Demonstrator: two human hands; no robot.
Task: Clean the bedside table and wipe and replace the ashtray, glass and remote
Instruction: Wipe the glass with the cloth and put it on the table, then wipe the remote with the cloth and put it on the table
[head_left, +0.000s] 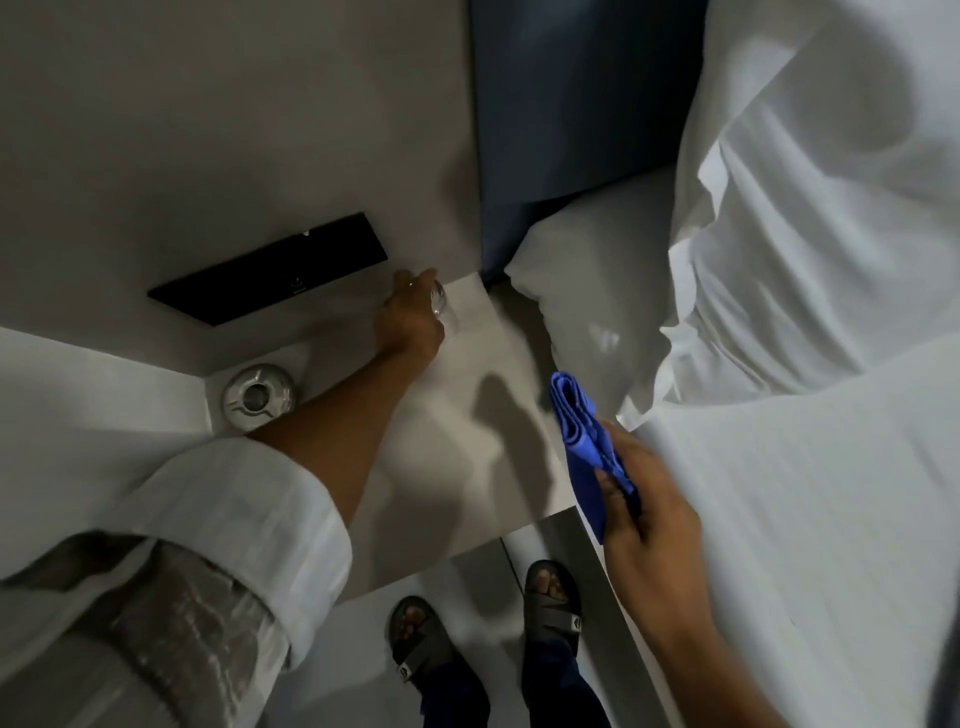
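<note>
The white bedside table (467, 457) fills the middle of the head view. My left hand (410, 322) reaches to its far corner and is shut on a clear drinking glass (444, 306), which is at or just above the tabletop. A round silver ashtray (258, 399) stands at the table's left edge beside my left forearm. My right hand (644, 509) hovers over the table's right side, shut on a folded blue cloth (582, 421). No remote is visible.
A black wall panel (270, 267) hangs on the grey wall behind the table. A white pillow (587, 301) and the white bedding (779, 467) press against the table's right side. My sandalled feet (488, 629) stand on the floor below the table's front edge.
</note>
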